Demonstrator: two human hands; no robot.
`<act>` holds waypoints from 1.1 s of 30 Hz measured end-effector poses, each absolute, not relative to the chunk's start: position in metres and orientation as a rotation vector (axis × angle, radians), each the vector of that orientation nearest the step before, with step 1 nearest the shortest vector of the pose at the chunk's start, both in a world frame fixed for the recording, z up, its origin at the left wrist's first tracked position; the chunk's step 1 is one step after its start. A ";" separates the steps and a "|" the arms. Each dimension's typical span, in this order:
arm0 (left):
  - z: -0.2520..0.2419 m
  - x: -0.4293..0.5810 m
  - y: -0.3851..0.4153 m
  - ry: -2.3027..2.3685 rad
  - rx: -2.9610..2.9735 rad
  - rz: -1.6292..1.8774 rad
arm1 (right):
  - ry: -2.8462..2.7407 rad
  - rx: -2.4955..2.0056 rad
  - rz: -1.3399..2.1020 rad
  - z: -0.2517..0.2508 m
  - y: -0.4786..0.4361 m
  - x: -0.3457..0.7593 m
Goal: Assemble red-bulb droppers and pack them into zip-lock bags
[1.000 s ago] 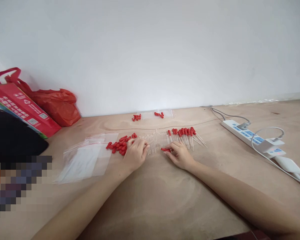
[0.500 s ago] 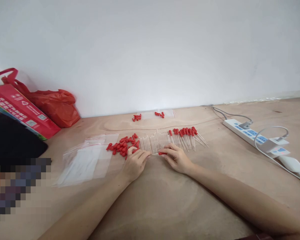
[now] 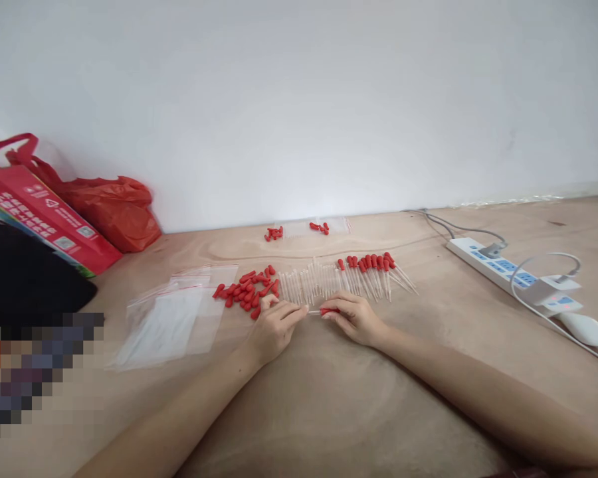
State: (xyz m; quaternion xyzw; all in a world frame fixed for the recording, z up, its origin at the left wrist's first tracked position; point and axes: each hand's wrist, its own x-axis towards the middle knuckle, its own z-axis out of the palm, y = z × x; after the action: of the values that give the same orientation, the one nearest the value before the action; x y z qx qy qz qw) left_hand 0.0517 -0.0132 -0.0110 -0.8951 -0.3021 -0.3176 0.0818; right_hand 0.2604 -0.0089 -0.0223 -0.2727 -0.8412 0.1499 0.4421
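Observation:
My left hand [image 3: 274, 323] pinches the end of a thin clear pipette tube [image 3: 313, 311]. My right hand [image 3: 355, 317] pinches a red rubber bulb [image 3: 329, 311] at the tube's other end, so the two hands meet over the wooden table [image 3: 329, 398]. Just behind them lies a row of bare clear tubes [image 3: 306, 284]. Left of that row is a heap of loose red bulbs [image 3: 244, 291]. To the right lie several tubes with red bulbs fitted [image 3: 373, 271].
Clear zip bags [image 3: 174, 317] lie to the left. A red box [image 3: 44, 216] and a red plastic bag [image 3: 112, 209] stand against the wall at far left. A white power strip [image 3: 508, 273] with cables lies at the right. Small bags with red bulbs [image 3: 303, 229] lie by the wall.
My left hand came away from the tube row holding one clear tube. Both hands drew toward me and closed together, bringing the bulb to the tube's end.

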 end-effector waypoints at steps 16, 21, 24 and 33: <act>-0.011 0.056 -0.019 -0.788 -2.593 -0.925 | -2.177 -0.621 0.322 -0.027 -0.009 0.260; -0.013 0.057 -0.019 -0.802 -2.596 -0.971 | -2.181 -0.612 0.322 -0.026 -0.009 0.257; -0.013 0.058 -0.019 -0.804 -2.602 -0.985 | -2.185 -0.607 0.329 -0.026 -0.009 0.255; -0.011 0.063 -0.020 -0.891 -2.631 -1.109 | -2.025 -0.695 0.617 -0.023 -0.005 0.253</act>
State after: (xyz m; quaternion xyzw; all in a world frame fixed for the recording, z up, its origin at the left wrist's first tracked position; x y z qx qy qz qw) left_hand 0.0625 -0.0200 -0.0109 -0.8771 -0.2972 -0.3697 0.0753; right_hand 0.2533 -0.0051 -0.0230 -0.2800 -0.8156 0.2487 0.4412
